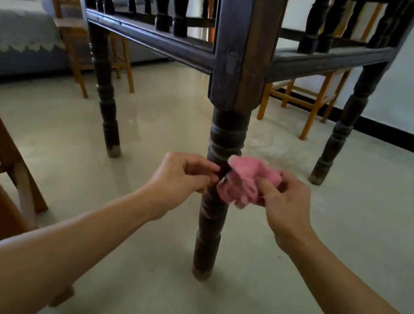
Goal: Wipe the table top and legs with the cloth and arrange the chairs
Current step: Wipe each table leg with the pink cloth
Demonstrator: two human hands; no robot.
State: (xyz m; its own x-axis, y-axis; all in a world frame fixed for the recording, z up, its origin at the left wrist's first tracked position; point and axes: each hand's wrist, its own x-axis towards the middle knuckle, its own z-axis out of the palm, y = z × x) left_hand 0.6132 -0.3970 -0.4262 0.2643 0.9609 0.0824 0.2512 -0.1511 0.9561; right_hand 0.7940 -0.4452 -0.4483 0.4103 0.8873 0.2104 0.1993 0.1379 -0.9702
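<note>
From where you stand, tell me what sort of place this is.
Most likely a living or dining room in a home: a dark wooden table, a wooden chair behind it, and a grey sofa with a lace-edged cover on the left.

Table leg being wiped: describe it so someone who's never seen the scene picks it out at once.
Start at the dark wooden table filling the upper frame; three turned legs show. It is the nearest leg, at the centre corner. Unlike the left leg and right leg farther back, it has the left hand beside it and the right hand holding a pink cloth against it.
</note>
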